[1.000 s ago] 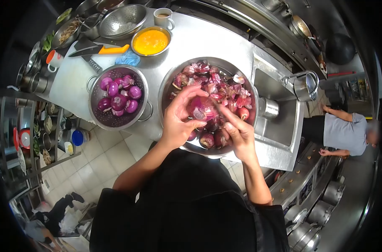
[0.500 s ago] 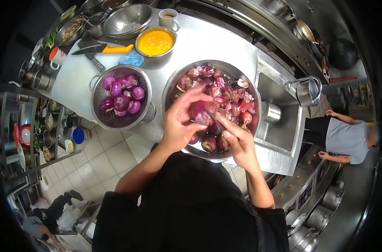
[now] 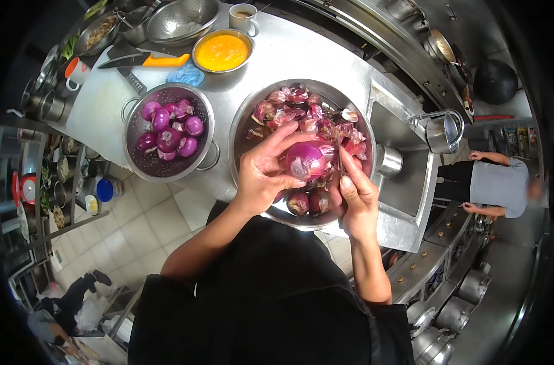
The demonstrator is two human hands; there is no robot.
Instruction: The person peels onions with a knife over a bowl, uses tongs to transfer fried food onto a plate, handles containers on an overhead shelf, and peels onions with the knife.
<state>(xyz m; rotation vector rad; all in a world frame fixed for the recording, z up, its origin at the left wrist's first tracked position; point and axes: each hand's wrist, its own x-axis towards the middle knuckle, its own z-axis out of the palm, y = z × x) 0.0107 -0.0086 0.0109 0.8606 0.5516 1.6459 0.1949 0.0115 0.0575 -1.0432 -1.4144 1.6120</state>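
Over the big bowl (image 3: 234, 146), the left hand (image 3: 259, 179) grasps the purple onion (image 3: 309, 160), the right hand (image 3: 359, 205) bends beside it, its hold unclear, and narrow counter (image 3: 223, 129) separates the bowl from the colander (image 3: 133, 155) on its left.

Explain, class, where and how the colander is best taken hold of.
Grip the colander by its two loop handles, probably coming in from the left and right sides at once. The loops stick out from opposite sides of the round rim, and the peeled onions inside make a level, two-handed hold the safer choice.
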